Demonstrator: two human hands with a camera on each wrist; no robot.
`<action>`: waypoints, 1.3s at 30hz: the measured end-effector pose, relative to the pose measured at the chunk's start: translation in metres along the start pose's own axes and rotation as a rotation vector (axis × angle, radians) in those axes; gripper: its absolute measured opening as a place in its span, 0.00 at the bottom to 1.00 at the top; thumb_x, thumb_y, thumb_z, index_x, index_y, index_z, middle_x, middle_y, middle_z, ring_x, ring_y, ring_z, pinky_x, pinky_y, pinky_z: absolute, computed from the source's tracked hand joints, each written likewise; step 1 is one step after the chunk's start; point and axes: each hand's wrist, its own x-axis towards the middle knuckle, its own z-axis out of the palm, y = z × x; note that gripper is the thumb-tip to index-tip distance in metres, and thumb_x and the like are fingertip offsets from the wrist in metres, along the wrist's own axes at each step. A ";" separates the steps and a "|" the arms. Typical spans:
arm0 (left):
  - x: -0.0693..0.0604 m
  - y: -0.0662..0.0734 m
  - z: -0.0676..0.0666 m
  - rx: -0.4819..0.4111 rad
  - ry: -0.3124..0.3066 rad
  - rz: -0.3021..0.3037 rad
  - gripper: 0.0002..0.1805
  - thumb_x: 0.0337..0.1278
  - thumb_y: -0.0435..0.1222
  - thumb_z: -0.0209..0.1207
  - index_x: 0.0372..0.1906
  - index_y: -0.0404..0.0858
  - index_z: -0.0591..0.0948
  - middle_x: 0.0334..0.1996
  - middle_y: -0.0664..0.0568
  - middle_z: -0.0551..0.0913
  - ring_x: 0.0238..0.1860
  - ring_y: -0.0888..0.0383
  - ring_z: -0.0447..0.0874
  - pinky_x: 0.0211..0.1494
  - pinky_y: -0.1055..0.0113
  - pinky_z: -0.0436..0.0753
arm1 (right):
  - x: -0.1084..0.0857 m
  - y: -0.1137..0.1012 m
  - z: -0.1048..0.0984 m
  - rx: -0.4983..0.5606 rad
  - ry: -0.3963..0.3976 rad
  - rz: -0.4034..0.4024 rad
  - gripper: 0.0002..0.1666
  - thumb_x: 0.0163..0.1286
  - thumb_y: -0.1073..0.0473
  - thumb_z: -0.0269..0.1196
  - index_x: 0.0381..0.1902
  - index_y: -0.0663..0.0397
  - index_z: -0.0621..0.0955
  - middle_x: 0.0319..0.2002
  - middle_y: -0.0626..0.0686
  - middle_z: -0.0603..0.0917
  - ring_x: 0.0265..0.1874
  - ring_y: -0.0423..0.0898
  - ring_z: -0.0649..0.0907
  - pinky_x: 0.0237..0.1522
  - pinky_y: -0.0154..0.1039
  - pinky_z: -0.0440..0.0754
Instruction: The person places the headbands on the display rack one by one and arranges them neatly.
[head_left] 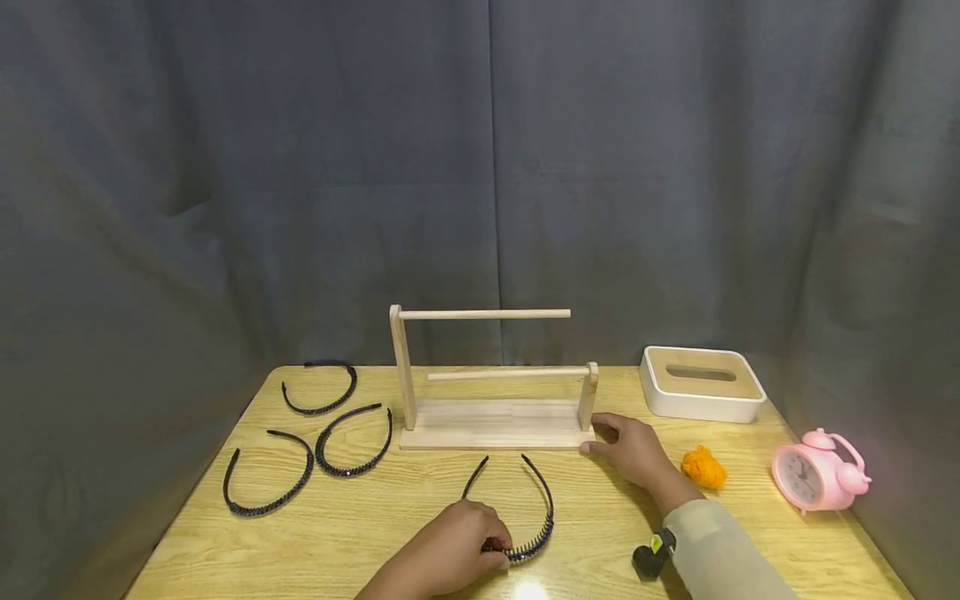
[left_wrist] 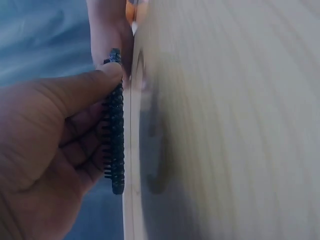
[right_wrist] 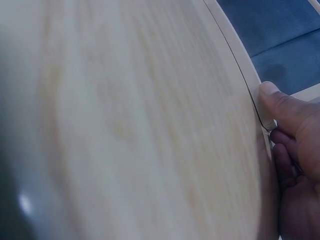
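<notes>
Picking up seems in hand: the left hand [head_left: 456, 546] pinches a headband [head_left: 547, 533] between its fingers, well off the back edge of the desk [head_left: 600, 533], the right hand [head_left: 632, 450] grips the wooden stand [head_left: 495, 423] at its near right corner, and a gentle lift seems due

Blue-black headbands [head_left: 534, 550], pale wood rack [head_left: 498, 422] with faint grain, yellow table [head_left: 375, 525] streaked with wood grain, white box [head_left: 705, 407] — tan on top, bright orange bundle [head_left: 703, 468], pink clock [head_left: 831, 485] — greyish dial [head_left: 798, 477], dark slate-grey curtain [head_left: 360, 167], pale beige sleeve [head_left: 727, 552]
</notes>
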 end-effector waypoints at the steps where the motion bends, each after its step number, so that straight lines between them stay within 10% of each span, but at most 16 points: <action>1: 0.005 0.003 0.003 0.009 -0.006 0.005 0.02 0.67 0.41 0.76 0.41 0.50 0.95 0.40 0.69 0.91 0.42 0.78 0.82 0.47 0.81 0.84 | 0.000 0.000 0.000 -0.001 0.001 -0.002 0.38 0.70 0.43 0.78 0.71 0.55 0.84 0.70 0.65 0.83 0.73 0.69 0.79 0.75 0.66 0.77; 15: 0.048 0.024 0.024 0.056 -0.080 0.041 0.03 0.66 0.42 0.76 0.37 0.49 0.94 0.35 0.71 0.90 0.37 0.80 0.80 0.43 0.83 0.81 | 0.001 0.000 -0.002 0.009 -0.009 0.009 0.37 0.71 0.43 0.77 0.71 0.54 0.84 0.71 0.65 0.83 0.73 0.69 0.78 0.75 0.67 0.77; 39: 0.060 0.026 0.037 0.035 -0.091 0.051 0.08 0.66 0.46 0.76 0.46 0.52 0.94 0.41 0.73 0.89 0.42 0.79 0.80 0.49 0.81 0.83 | -0.001 0.002 -0.002 0.011 -0.022 0.014 0.37 0.72 0.42 0.76 0.72 0.54 0.83 0.72 0.66 0.82 0.74 0.70 0.77 0.76 0.68 0.76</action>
